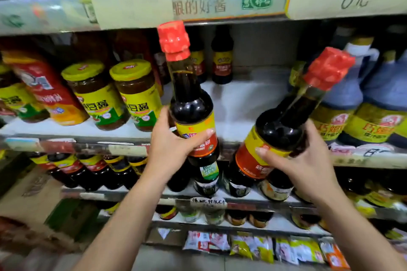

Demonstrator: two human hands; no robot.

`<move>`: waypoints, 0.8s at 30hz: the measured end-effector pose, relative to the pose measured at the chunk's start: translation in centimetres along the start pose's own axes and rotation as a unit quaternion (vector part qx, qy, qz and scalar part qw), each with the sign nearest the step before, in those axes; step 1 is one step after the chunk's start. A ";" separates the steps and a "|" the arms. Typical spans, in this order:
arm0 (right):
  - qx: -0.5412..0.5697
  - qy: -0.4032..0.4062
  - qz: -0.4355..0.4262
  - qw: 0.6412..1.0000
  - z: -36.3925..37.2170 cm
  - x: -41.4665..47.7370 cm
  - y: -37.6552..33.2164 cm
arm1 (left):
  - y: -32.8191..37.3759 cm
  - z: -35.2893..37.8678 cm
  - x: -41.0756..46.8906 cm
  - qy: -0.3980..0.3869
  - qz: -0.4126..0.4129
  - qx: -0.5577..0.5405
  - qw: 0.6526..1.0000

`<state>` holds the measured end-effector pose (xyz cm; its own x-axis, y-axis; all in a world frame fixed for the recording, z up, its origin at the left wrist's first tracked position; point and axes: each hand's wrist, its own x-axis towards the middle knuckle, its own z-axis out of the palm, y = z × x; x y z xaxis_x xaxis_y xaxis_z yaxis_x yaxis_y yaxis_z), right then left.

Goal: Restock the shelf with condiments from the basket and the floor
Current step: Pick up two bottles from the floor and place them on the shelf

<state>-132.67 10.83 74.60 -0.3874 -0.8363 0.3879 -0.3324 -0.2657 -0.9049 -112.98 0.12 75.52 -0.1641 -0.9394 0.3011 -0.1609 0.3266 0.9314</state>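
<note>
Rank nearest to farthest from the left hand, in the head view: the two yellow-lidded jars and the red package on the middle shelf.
1. Right yellow-lidded jar, just left of the left hand.
2. Left yellow-lidded jar, next along leftward.
3. Red package, farthest left.

Two bottles of dark liquid, each with a red wrapped cap and a yellow-and-red label. The left bottle point(191, 105) is near upright, gripped at its label by the left hand point(169, 145). The right bottle point(279, 130) tilts (cap up and rightward) in the right hand point(308, 160). Both are in front of the shelf point(237, 99).
</note>
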 end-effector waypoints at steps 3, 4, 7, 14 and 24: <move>-0.034 0.039 0.012 0.999 1.4 2.0 0.5 | -0.9 0.4 2.3 -0.036 0.019 0.009 0.999; -0.044 0.048 0.023 0.998 1.8 2.7 0.6 | -1.2 0.5 3.1 -0.053 0.025 0.011 0.998; -0.052 0.073 0.050 0.995 2.9 4.9 0.7 | -1.5 0.8 5.1 -0.094 0.044 0.009 0.995; -0.031 0.124 0.062 0.990 3.4 8.4 1.3 | -2.4 2.0 7.6 -0.152 0.082 0.052 0.984; -0.057 0.141 0.045 0.987 3.5 13.5 3.7 | -2.8 6.9 11.7 -0.132 0.021 0.003 0.991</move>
<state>-136.09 -3.15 75.90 -0.6388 -0.6826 0.3550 -0.3738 -0.1280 -0.9186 -121.16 -11.11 75.01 -0.4195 -0.8652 0.2746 -0.1542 0.3660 0.9177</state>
